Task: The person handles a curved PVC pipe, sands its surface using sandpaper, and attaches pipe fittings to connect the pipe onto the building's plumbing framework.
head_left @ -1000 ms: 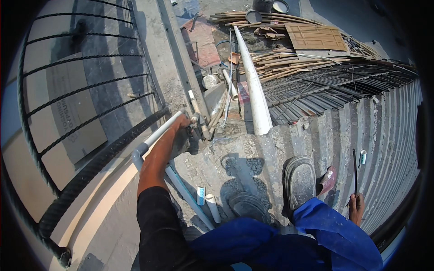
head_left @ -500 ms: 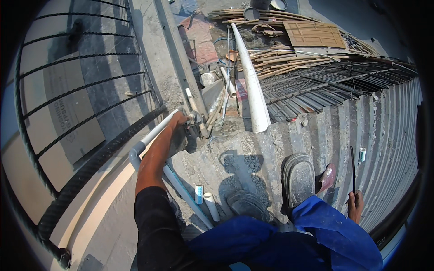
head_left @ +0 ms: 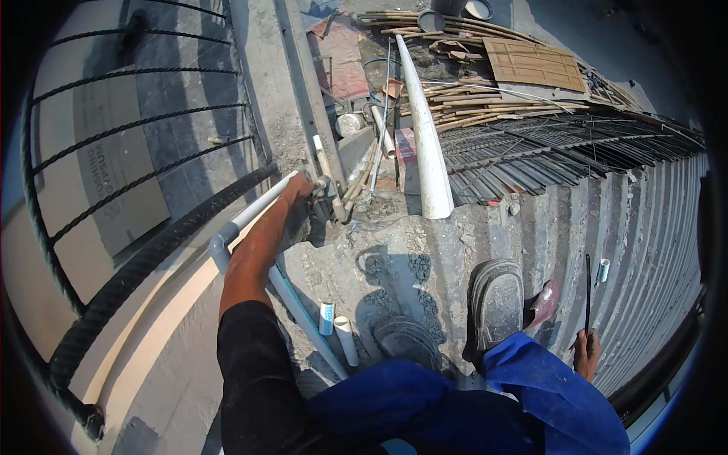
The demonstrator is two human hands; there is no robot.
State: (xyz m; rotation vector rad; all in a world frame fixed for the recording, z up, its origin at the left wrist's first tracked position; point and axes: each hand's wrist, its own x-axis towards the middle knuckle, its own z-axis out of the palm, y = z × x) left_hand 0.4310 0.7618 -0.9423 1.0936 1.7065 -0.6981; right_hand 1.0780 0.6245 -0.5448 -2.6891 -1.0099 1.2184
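My left hand [head_left: 297,186] reaches forward and is closed round the far end of a white pipe [head_left: 262,202], beside a grey pipe fitting [head_left: 321,183]. Its fingertips are partly hidden. A grey elbow [head_left: 221,241] joins the near end of that pipe, next to my forearm. Low on the right, my right hand [head_left: 586,355] grips a thin, dark, straight strip [head_left: 588,292] that points away from me. I cannot make out what kind of tool it is. Two short pipe offcuts, one blue-patterned [head_left: 327,318] and one white [head_left: 346,341], lie near my left arm.
Corrugated, rubble-strewn sheeting [head_left: 561,220] lies under my shoes [head_left: 498,303]. A black twisted-bar railing [head_left: 163,231] stands at left. A long blue-grey pipe [head_left: 307,320] runs below my left arm. A large white pipe [head_left: 425,129], bamboo poles [head_left: 485,108] and a wooden panel [head_left: 533,64] lie ahead.
The view has tilted slightly. My left hand stays on the white pipe, and my right hand still grips the dark strip with little visible movement.
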